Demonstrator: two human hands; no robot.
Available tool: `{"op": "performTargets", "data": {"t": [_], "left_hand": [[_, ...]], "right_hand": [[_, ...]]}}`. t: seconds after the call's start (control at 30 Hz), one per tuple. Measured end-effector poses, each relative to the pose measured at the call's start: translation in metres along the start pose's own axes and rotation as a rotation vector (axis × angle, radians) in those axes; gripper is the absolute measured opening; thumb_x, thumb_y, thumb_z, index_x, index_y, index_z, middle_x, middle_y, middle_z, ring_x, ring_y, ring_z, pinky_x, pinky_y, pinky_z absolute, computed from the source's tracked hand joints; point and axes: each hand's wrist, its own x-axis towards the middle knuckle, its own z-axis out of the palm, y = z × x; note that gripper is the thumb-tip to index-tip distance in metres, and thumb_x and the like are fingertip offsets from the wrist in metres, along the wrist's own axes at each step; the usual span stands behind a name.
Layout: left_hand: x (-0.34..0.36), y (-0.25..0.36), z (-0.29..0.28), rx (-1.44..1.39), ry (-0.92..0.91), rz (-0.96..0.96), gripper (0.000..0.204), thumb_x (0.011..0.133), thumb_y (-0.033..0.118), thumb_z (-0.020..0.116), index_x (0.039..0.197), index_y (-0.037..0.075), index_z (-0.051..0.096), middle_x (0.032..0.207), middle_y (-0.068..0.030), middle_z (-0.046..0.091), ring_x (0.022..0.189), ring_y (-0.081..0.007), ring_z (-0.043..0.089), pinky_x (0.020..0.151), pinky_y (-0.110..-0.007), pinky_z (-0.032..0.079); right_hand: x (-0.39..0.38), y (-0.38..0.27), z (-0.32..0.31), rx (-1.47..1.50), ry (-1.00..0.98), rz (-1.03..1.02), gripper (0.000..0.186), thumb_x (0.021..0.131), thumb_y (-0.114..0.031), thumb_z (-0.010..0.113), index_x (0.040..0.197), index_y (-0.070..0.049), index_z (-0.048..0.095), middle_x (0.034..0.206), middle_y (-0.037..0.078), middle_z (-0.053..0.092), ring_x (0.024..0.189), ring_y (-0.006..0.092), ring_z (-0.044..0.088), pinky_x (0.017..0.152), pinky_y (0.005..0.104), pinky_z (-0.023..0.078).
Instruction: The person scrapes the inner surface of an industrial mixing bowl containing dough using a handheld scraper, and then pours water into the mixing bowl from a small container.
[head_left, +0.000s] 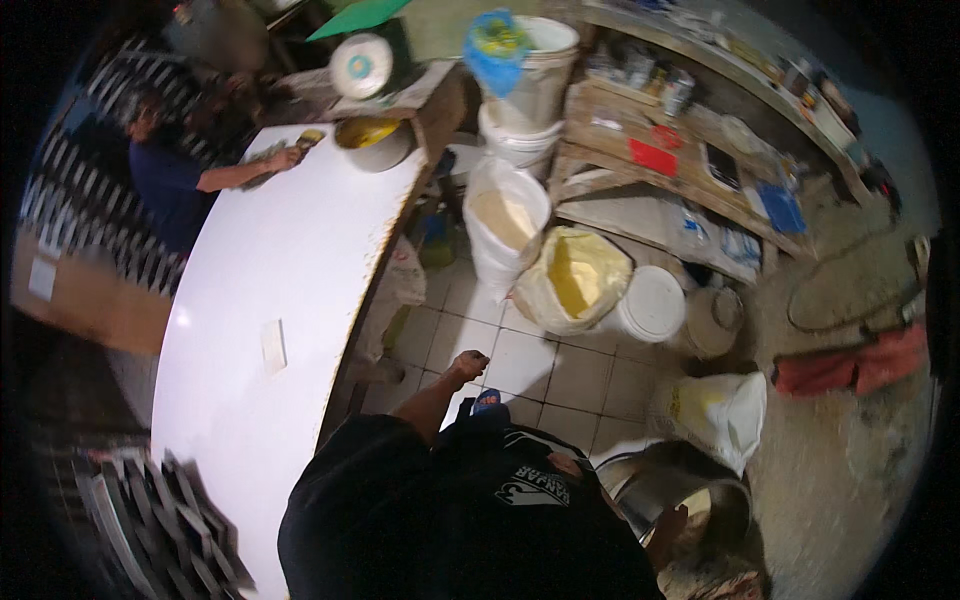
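Note:
My left hand (469, 366) hangs over the tiled floor, its fingers curled in and no object showing in them. It is apart from the white table (235, 300) on its left and from the open sack of yellowish powder (578, 278) ahead. On the right, my right hand (669, 524) is at a round metal pot (735, 500), beside something pale inside it. Shadow and blur hide that hand's fingers.
Another person's hand (288, 158) rests on the table's far end, by a yellow-lined bowl (372, 143) and a scale (362, 66). Ahead stand a white bucket (650, 303), a lined bin of powder (505, 215) and a wooden shelf (600, 130). A white sack (735, 415) lies near the pot.

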Motion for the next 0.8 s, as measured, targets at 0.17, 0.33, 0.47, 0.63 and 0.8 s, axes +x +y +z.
{"op": "performTargets", "data": {"t": [0.17, 0.33, 0.47, 0.63, 0.8], "left_hand": [[-0.049, -0.017, -0.02, -0.14, 0.128, -0.442, 0.033, 0.079, 0.033, 0.056, 0.086, 0.002, 0.065, 0.075, -0.0097, 0.064, 0.061, -0.0165, 0.059, 0.051, -0.032, 0.047], [-0.113, -0.02, -0.042, -0.135, 0.394, -0.301, 0.026, 0.076, 0.028, 0.059, 0.08, 0.004, 0.068, 0.07, -0.0124, 0.065, 0.064, -0.0237, 0.063, 0.06, -0.039, 0.049], [-0.15, -0.008, -0.046, -0.081, 0.627, -0.235, 0.029, 0.074, 0.032, 0.06, 0.077, 0.004, 0.069, 0.071, -0.0158, 0.064, 0.068, -0.0257, 0.063, 0.063, -0.04, 0.047], [-0.229, 0.007, -0.023, -0.272, 0.755, -0.416, 0.044, 0.085, 0.039, 0.054, 0.073, 0.0, 0.068, 0.073, -0.0102, 0.066, 0.066, -0.0181, 0.06, 0.064, -0.036, 0.045], [-0.286, -0.038, 0.009, -0.855, 0.794, -0.521, 0.056, 0.088, 0.051, 0.046, 0.095, -0.002, 0.064, 0.087, -0.0126, 0.067, 0.081, -0.0238, 0.062, 0.072, -0.039, 0.048]], "right_hand": [[0.016, -0.07, -0.023, 0.421, -0.204, -0.098, 0.021, 0.086, -0.025, 0.05, 0.092, -0.01, 0.064, 0.09, 0.009, 0.064, 0.074, 0.0245, 0.063, 0.063, 0.0338, 0.05], [0.035, -0.155, -0.024, 0.653, -0.543, -0.285, 0.021, 0.087, -0.025, 0.05, 0.092, -0.011, 0.064, 0.09, 0.01, 0.064, 0.073, 0.0237, 0.063, 0.064, 0.0343, 0.05], [0.067, -0.206, -0.031, 0.812, -0.778, -0.375, 0.021, 0.087, -0.025, 0.049, 0.092, -0.012, 0.065, 0.09, 0.01, 0.064, 0.072, 0.0231, 0.063, 0.064, 0.0346, 0.049], [0.125, -0.342, -0.083, -0.133, -0.362, -1.064, 0.023, 0.085, -0.027, 0.057, 0.091, -0.006, 0.06, 0.081, 0.008, 0.059, 0.068, 0.0192, 0.056, 0.062, 0.0321, 0.045], [0.042, -0.452, -0.158, 0.925, -0.432, -1.093, 0.051, 0.087, -0.026, 0.057, 0.129, -0.002, 0.043, 0.107, 0.015, 0.06, 0.098, 0.0211, 0.056, 0.084, 0.0307, 0.043]]}}
